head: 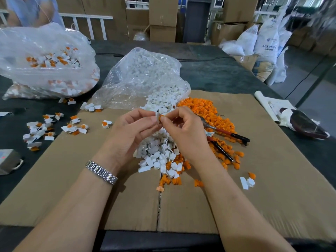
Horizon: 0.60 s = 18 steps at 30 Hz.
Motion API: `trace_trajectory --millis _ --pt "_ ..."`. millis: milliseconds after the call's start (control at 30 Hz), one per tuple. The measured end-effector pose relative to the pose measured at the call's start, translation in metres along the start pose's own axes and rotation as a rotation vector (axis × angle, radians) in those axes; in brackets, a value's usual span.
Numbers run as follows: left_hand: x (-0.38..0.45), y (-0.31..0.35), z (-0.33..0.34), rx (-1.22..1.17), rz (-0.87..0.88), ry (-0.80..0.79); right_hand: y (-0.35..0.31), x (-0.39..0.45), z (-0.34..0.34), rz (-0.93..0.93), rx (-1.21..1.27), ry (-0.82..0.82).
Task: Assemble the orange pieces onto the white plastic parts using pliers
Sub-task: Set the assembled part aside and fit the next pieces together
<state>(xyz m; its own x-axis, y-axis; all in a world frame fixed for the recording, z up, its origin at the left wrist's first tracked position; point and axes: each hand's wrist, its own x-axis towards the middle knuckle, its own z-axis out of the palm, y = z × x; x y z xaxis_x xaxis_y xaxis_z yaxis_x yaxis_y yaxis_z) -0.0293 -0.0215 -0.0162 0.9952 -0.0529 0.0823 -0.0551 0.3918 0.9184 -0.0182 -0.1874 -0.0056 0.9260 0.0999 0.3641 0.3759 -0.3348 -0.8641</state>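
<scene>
My left hand [134,128] pinches a small white plastic part [157,116] between thumb and fingers. My right hand [181,130] pinches an orange piece [161,117] against that white part, above the piles. Pliers [227,135] with red and black handles lie on the cardboard just right of my right hand, their jaws hidden behind it. A heap of white parts [156,151] lies below my hands, and a heap of orange pieces [209,111] spreads to the right.
A clear bag of white parts [141,77] spills open behind my hands. A bag of assembled pieces [45,60] sits far left, with several assembled ones [45,130] scattered on the dark table. Brown cardboard [72,179] covers the work area. A paper-wrapped object [300,122] lies right.
</scene>
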Motion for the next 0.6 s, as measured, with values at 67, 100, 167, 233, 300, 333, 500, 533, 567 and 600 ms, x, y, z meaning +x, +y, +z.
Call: trace_trajectory --millis 67,100,167,233,300,333,500,533,567,600 --pt "0.001 0.002 0.0 -0.049 -0.035 0.021 0.0 -0.001 -0.001 0.001 0.007 -0.03" --pt "0.002 0.002 0.0 -0.069 -0.045 0.03 -0.001 -0.002 -0.002 0.003 0.015 -0.05" --pt "0.002 0.004 -0.001 -0.119 -0.064 0.045 -0.001 -0.002 -0.006 0.004 0.045 -0.102" --pt "0.003 0.005 -0.004 -0.158 -0.078 0.05 -0.002 -0.001 -0.009 -0.027 0.066 -0.145" --pt "0.003 0.005 -0.007 -0.171 -0.092 0.039 -0.003 -0.001 -0.011 -0.083 0.059 -0.16" --pt "0.003 0.005 -0.008 -0.165 -0.098 0.031 -0.003 -0.001 -0.01 -0.107 0.052 -0.155" --pt "0.003 0.005 -0.007 -0.109 -0.102 0.001 0.001 -0.001 -0.008 -0.196 0.016 -0.053" --pt "0.003 0.005 -0.007 -0.105 -0.098 0.004 0.002 0.0 -0.008 -0.219 -0.005 -0.04" --pt "0.003 0.005 -0.007 -0.102 -0.096 0.009 0.003 0.0 -0.008 -0.235 -0.025 -0.037" --pt "0.003 0.006 -0.006 -0.099 -0.096 0.014 0.004 0.0 -0.008 -0.241 -0.038 -0.044"
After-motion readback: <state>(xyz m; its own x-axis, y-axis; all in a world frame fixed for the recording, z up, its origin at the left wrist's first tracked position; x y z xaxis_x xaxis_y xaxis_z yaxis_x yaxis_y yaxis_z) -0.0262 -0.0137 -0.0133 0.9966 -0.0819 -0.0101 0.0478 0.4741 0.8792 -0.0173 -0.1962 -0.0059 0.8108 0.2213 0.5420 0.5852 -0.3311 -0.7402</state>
